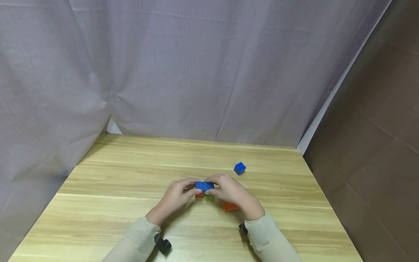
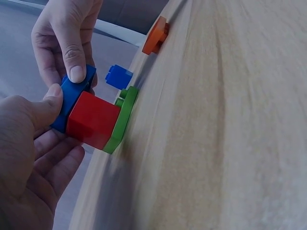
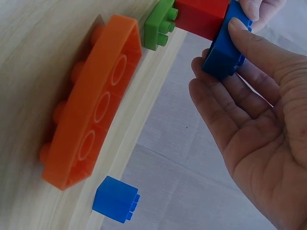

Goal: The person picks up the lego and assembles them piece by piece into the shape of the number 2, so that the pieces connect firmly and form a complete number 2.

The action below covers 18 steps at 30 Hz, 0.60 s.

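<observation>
Beige sleeves point(image 1: 273, 238) are lying nearest. The left hand point(image 1: 174, 195) and right hand point(image 1: 230, 190) are pinching the blue studded brick point(image 1: 204, 187) atop the red brick point(image 2: 92, 120); pressing its overhang could be levering it loose.

On the tabletop point(image 1: 131, 156), of pale yellowish wood with streaked grain: a low green block point(image 2: 122, 120), studs upward; to its right, an orange block point(image 3: 86, 103), inverted, hollow underside upward. Nearer the far edge, apart from both: a blue cube-like block point(image 1: 239, 168), studs upward.
</observation>
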### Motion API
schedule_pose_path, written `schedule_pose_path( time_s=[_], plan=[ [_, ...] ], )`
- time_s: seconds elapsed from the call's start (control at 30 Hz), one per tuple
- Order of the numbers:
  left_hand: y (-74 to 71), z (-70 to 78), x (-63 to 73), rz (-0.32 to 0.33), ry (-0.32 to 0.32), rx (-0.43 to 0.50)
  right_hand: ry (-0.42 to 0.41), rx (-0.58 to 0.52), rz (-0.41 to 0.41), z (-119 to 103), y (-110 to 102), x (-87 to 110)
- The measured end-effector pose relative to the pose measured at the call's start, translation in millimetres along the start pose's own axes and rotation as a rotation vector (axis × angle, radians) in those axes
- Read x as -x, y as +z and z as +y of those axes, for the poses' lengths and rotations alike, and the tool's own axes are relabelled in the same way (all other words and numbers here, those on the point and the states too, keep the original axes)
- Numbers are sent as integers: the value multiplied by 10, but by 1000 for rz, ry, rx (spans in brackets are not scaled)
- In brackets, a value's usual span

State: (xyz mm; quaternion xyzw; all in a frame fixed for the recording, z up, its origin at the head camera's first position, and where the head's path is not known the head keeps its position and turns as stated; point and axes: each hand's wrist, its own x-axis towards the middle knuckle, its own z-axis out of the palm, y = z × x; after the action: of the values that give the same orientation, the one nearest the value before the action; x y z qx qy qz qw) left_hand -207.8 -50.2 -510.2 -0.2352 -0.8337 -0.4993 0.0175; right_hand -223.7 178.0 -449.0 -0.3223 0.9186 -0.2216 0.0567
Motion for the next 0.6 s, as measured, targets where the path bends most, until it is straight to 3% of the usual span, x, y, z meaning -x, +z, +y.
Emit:
schedule_pose_path(
  time_s=[0.6],
  plan=[
    [9,-28,-4,1,-3,-9,41,-13,-7,-31,-5,-3]
  ],
)
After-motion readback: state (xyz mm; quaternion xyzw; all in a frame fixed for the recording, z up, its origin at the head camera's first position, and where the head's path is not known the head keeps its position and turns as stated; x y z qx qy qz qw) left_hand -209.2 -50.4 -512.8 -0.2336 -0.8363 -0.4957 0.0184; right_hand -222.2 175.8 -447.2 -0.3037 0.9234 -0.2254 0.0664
